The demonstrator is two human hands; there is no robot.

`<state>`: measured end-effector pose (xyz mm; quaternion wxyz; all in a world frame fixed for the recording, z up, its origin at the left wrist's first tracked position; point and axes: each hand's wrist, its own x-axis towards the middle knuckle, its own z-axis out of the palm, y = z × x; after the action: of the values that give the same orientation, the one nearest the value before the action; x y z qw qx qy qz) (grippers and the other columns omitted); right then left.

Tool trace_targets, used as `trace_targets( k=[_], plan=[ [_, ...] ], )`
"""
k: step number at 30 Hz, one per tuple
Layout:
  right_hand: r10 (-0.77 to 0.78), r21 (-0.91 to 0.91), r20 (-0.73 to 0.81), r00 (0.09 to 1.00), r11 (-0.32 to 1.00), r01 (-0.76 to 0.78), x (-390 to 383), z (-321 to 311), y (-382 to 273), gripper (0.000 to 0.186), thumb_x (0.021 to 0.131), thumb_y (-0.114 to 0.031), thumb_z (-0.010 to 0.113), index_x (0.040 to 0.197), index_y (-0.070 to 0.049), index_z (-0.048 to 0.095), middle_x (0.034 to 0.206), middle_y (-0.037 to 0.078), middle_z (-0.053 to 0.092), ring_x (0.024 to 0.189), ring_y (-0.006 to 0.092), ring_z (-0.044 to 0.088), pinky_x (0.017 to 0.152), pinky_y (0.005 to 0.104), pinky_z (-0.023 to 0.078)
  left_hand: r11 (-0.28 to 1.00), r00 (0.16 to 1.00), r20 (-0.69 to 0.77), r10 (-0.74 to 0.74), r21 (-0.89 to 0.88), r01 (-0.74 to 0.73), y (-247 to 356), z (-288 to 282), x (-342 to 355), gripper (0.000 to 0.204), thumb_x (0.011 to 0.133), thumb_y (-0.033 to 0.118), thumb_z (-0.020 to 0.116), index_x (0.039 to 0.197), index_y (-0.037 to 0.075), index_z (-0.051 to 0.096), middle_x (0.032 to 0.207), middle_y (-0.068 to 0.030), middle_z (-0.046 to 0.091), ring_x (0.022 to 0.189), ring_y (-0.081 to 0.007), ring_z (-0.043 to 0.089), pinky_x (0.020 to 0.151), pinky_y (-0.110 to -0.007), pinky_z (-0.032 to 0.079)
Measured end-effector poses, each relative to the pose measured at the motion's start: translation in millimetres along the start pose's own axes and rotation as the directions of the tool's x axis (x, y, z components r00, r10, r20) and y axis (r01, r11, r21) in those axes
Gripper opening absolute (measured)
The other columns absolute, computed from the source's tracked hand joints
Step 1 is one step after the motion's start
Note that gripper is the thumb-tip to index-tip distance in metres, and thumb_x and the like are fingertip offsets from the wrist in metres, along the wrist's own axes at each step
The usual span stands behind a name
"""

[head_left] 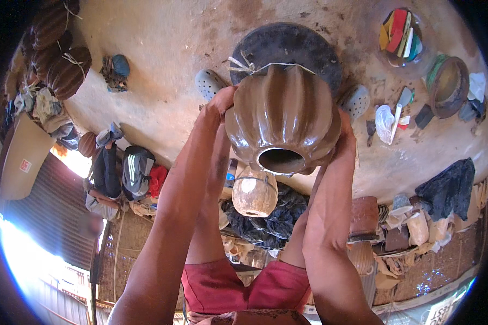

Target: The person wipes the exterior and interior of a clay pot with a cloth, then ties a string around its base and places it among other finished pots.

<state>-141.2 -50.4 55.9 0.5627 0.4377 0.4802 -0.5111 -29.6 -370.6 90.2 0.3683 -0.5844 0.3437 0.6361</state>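
A large ribbed brown pot [279,114], wet and glossy, is tilted with its round opening toward me. My left hand [223,102] grips its left side and my right hand [342,130] its right side, with fingers partly hidden behind it. A dark round disc [284,40] lies at the pot's far side, with a pale tie between them. Grey perforated clogs [209,81] show at either side of the disc. A pale, rough barrel-shaped object [254,197] is below the pot, nearer my body.
Several ribbed pots [65,76] stand at upper left. A seated person [106,168] is beside a black backpack [135,168]. On the right lie a tub of coloured pieces [398,35], a bowl [449,86], a scraper [398,111] and black plastic [444,184].
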Motion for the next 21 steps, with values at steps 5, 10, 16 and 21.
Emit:
trace_targets(
  k=[5, 10, 16, 21],
  plan=[
    [-0.018, -0.019, -0.018, 1.000, 1.000, 0.017, -0.6, 6.0, -9.0, 0.050, 0.105, -0.038, 0.061, 0.141, -0.002, 0.063, 0.134, 0.012, 0.069, 0.116, 0.0249, 0.068, 0.099, 0.0404, 0.055, 1.000, 1.000, 0.001, 0.000, -0.021, 0.000, -1.7, 1.1, -1.2, 0.036, 0.105, 0.022, 0.057, 0.133, 0.000, 0.067, 0.121, -0.0121, 0.073, 0.102, -0.0191, 0.072, 0.088, -0.034, 0.060],
    [-0.029, -0.039, -0.037, 0.999, 0.999, 0.027, -1.8, 6.2, -12.9, 0.050, 0.105, -0.037, 0.060, 0.141, -0.002, 0.063, 0.134, 0.011, 0.069, 0.115, 0.0245, 0.067, 0.099, 0.0403, 0.055, 0.998, 1.000, 0.009, 0.002, -0.057, -0.002, -2.8, 2.4, -0.1, 0.038, 0.105, 0.021, 0.056, 0.136, 0.001, 0.065, 0.125, -0.0120, 0.072, 0.106, -0.0194, 0.071, 0.091, -0.033, 0.060],
    [-0.038, -0.067, -0.057, 0.998, 0.997, 0.035, -8.3, 10.7, -18.5, 0.049, 0.106, -0.036, 0.060, 0.141, -0.002, 0.063, 0.134, 0.011, 0.069, 0.115, 0.0239, 0.067, 0.098, 0.0402, 0.055, 0.993, 1.000, 0.024, 0.014, -0.115, -0.011, -7.8, 4.6, -1.8, 0.040, 0.106, 0.020, 0.054, 0.140, 0.003, 0.063, 0.130, -0.0118, 0.071, 0.111, -0.0197, 0.070, 0.094, -0.033, 0.059],
    [-0.044, -0.091, -0.076, 0.996, 0.995, 0.037, -11.4, 9.6, -18.3, 0.049, 0.106, -0.036, 0.060, 0.141, -0.002, 0.063, 0.134, 0.010, 0.069, 0.114, 0.0235, 0.067, 0.098, 0.0401, 0.055, 0.982, 0.996, 0.072, 0.060, -0.183, -0.046, -30.3, -0.2, 2.9, 0.042, 0.106, 0.019, 0.053, 0.144, 0.004, 0.062, 0.134, -0.0117, 0.069, 0.115, -0.0200, 0.069, 0.096, -0.033, 0.058]
  ],
)
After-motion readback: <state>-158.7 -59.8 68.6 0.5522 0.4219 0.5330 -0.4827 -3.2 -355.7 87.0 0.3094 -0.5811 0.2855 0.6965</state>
